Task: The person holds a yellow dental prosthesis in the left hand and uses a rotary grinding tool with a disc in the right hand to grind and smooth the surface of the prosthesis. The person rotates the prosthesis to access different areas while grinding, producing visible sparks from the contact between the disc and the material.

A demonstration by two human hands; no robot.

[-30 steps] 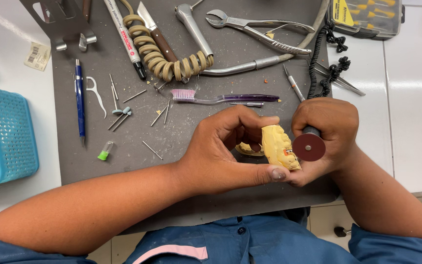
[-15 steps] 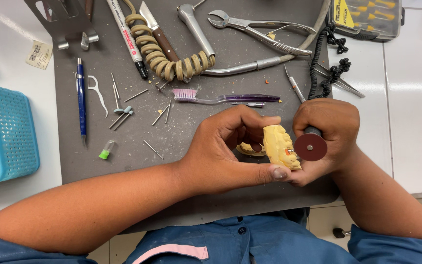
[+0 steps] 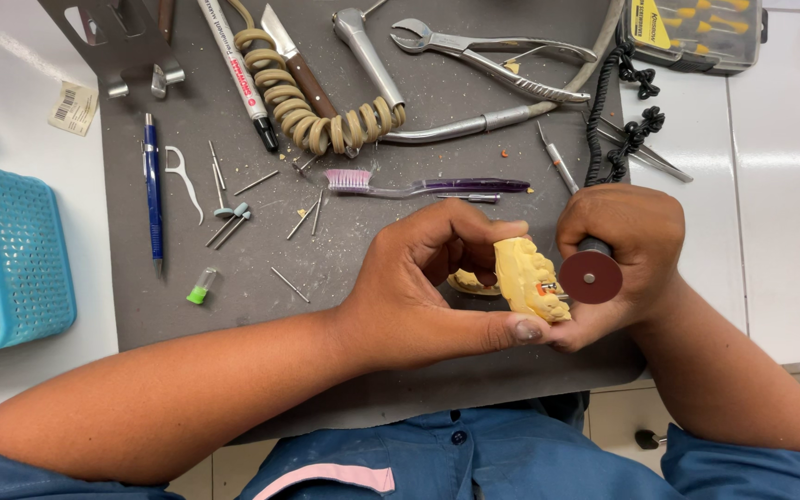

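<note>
Left hand (image 3: 418,296) grips yellow dental cast (image 3: 528,278) betw. thumb & fingers, over grey mat (image 3: 344,268) on desk (image 3: 789,185). Right hand (image 3: 627,245) closed round rotary tool w/ dark red disc (image 3: 591,276), disc just beside cast. Purple toothbrush (image 3: 418,185) lies behind.

Matt yellow plaster cast (image 3: 525,278); dull dark-red abrasive disc (image 3: 590,276). Shiny metal pliers (image 3: 488,51). Translucent purple plastic toothbrush (image 3: 428,186). Dusty, matt grey mat (image 3: 354,268) on a glossy white desk (image 3: 789,185). Blue plastic basket (image 3: 20,259).
</note>
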